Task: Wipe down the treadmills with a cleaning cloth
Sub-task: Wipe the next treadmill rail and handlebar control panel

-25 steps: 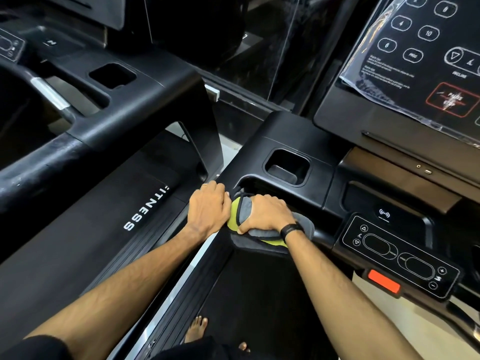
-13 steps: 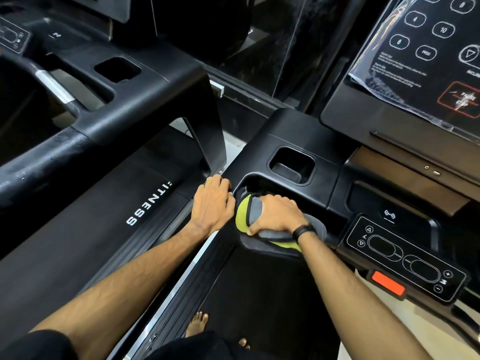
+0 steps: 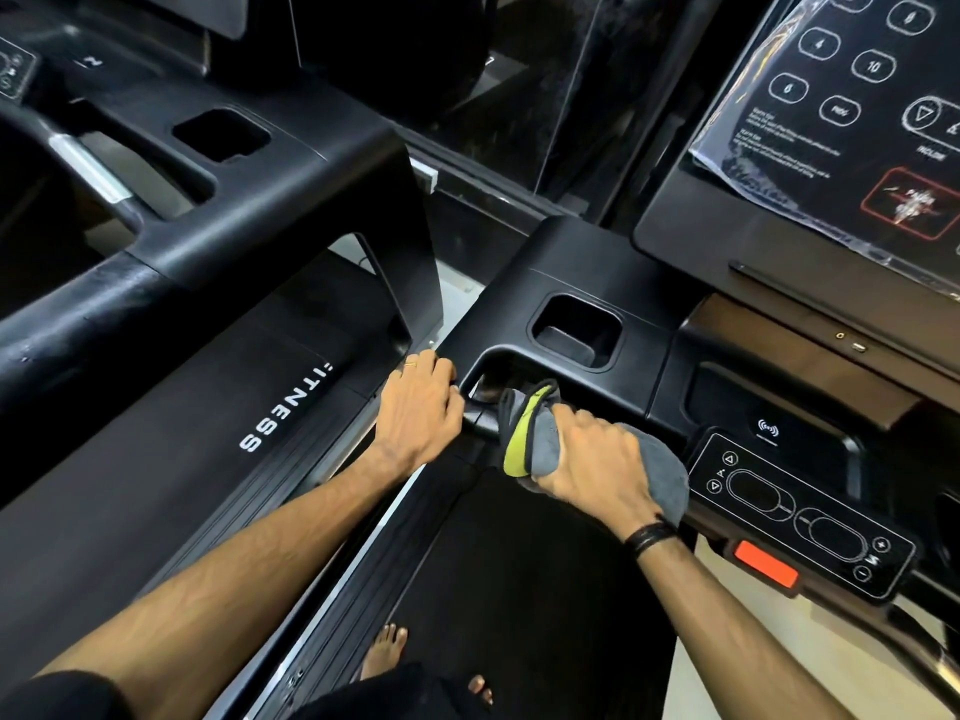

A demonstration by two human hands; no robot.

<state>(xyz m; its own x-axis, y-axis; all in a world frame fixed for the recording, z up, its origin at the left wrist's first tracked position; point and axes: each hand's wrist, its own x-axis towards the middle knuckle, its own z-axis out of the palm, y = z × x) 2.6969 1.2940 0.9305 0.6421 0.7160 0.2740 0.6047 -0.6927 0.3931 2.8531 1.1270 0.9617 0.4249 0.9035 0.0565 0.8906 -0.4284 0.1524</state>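
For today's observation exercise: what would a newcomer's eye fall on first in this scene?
Most likely the grey and lime cleaning cloth at centre, gripped by the right hand against the black treadmill handlebar, which the left hand holds beside it. Next, the bright orange-red button at lower right, below the control panel.

I see the treadmill's black handlebar (image 3: 480,419) carrying my left hand (image 3: 415,407) and the grey-green cloth (image 3: 540,439), bare feet (image 3: 384,649) on its belt (image 3: 519,563).
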